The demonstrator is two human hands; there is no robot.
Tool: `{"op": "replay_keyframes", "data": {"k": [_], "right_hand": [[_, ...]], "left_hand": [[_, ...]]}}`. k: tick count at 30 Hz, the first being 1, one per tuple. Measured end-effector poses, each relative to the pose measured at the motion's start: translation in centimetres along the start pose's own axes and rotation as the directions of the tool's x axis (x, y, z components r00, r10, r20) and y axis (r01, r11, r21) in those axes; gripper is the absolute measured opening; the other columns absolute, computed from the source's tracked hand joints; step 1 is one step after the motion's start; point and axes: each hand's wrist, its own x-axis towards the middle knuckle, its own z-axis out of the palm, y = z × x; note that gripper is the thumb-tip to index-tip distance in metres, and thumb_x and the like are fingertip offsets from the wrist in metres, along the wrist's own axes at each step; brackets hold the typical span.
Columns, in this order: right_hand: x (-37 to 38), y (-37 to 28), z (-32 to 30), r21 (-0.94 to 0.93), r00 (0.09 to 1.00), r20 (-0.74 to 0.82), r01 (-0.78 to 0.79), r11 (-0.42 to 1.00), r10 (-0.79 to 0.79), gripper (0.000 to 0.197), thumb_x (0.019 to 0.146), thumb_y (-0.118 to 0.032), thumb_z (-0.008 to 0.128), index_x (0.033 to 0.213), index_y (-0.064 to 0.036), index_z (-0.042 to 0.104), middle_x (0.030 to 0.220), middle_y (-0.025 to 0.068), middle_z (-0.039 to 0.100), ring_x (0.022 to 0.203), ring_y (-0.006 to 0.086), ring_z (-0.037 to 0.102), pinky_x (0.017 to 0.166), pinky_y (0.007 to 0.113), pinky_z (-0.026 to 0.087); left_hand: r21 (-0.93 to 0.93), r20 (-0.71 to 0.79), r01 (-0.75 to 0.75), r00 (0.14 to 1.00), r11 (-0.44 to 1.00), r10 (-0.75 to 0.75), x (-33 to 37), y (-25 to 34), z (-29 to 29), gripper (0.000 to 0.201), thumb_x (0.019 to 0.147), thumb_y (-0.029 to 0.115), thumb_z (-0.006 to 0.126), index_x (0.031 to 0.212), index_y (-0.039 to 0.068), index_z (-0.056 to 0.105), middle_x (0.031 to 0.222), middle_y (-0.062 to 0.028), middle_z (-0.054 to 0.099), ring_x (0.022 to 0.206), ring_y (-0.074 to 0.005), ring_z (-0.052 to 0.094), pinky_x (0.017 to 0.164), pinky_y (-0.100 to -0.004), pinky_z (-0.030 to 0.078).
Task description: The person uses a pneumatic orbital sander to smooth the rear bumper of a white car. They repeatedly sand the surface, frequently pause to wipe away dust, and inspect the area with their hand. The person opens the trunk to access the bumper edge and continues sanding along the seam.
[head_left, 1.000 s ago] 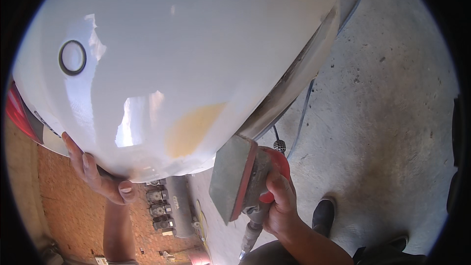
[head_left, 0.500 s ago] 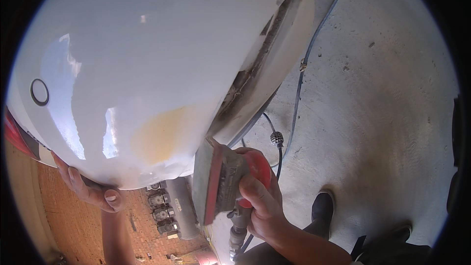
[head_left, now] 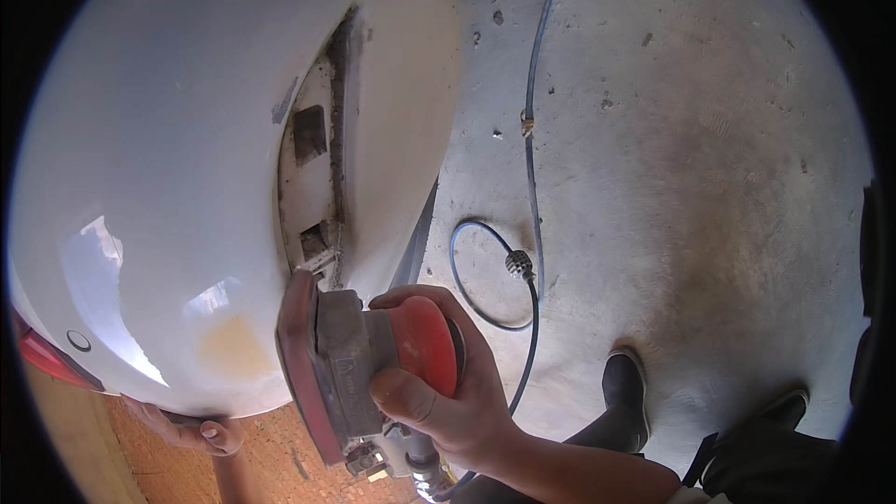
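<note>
My right hand (head_left: 453,411) is wrapped round the red, rounded top of a grey air sander (head_left: 347,345). Tilted on its side, the sander has its flat reddish pad facing the large white car bumper (head_left: 215,140), close by the lower end of a long recess (head_left: 313,145). Whether the pad touches the surface I cannot tell. Down at the bumper's lower edge, my left hand (head_left: 191,431) grips the rim, its fingers partly hidden. Between the hands, a dull yellowish patch (head_left: 233,347) shows on the glossy white paint.
A blue-grey air hose (head_left: 534,191) loops over the concrete floor (head_left: 681,177) and runs up to the sander, with a ribbed coupling (head_left: 519,265) in it. A red tail light (head_left: 51,352) is at the far left. Dark boots (head_left: 623,387) stand at the lower right.
My view has swung right, so the bumper appears further left and its recess shows more openly. The sander has turned and sits nearer the recess's lower end. Both hands keep their holds.
</note>
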Motion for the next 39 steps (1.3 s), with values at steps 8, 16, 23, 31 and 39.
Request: {"op": "replay_keyframes", "data": {"k": [8, 16, 23, 31, 39], "right_hand": [[-0.4, 0.0, -0.6, -0.006, 0.973, 0.010, -0.229, 0.973, 0.229, 0.074, 0.083, -0.039, 0.089, 0.138, -0.0075, 0.051, 0.122, 0.0081, 0.060, 0.103, 0.0167, 0.065, 0.085, 0.031, 0.056], [0.6, 0.0, -0.6, -0.072, 0.999, 0.021, -0.033, 0.997, 0.035, 0.062, 0.088, -0.029, 0.086, 0.133, -0.0055, 0.051, 0.113, 0.0120, 0.061, 0.088, 0.0199, 0.069, 0.073, 0.032, 0.062], [0.6, -0.8, -0.3, -0.002, 0.987, 0.045, -0.155, 0.988, 0.155, 0.072, 0.085, -0.039, 0.089, 0.137, -0.0074, 0.051, 0.123, 0.0086, 0.059, 0.109, 0.0192, 0.064, 0.091, 0.036, 0.056], [3.0, -11.2, -5.0, -0.021, 0.947, -0.150, 0.284, 0.959, -0.283, 0.099, 0.075, -0.047, 0.090, 0.148, -0.0052, 0.038, 0.108, 0.0136, 0.065, 0.093, 0.0226, 0.069, 0.080, 0.034, 0.058], [3.1, -13.4, -18.6, -0.534, 0.504, -0.780, -0.229, 0.814, -0.371, 0.097, 0.076, -0.071, 0.080, 0.140, -0.0044, 0.050, 0.105, 0.0126, 0.062, 0.087, 0.0204, 0.068, 0.067, 0.032, 0.060]], "left_hand": [[0.041, -0.036, 0.029, 0.999, 0.999, -0.028, -0.8, -0.4, -0.1, 0.076, 0.107, 0.051, 0.037, 0.164, 0.003, 0.027, 0.170, -0.0284, 0.018, 0.158, -0.0481, 0.017, 0.125, -0.0652, 0.020], [0.063, -0.006, 0.002, 1.000, 0.998, -0.001, -1.0, -1.1, -0.6, 0.076, 0.107, 0.051, 0.037, 0.163, 0.000, 0.028, 0.170, -0.0287, 0.019, 0.158, -0.0480, 0.019, 0.125, -0.0650, 0.020], [-0.022, -0.040, 0.058, 0.997, 0.998, -0.058, -1.1, -0.9, 0.0, 0.078, 0.107, 0.052, 0.036, 0.164, 0.000, 0.025, 0.171, -0.0278, 0.018, 0.158, -0.0477, 0.017, 0.126, -0.0642, 0.019], [-0.080, -0.043, 0.181, 0.982, 0.980, -0.185, 1.7, 1.5, 0.9, 0.081, 0.106, 0.048, 0.042, 0.165, -0.002, 0.019, 0.171, -0.0280, 0.014, 0.158, -0.0455, 0.019, 0.126, -0.0603, 0.021], [-0.068, -0.049, 0.242, 0.968, 0.968, -0.245, 2.6, 1.6, 1.8, 0.086, 0.103, 0.042, 0.042, 0.167, 0.000, 0.004, 0.172, -0.0282, 0.005, 0.156, -0.0469, 0.023, 0.124, -0.0627, 0.029]]}}
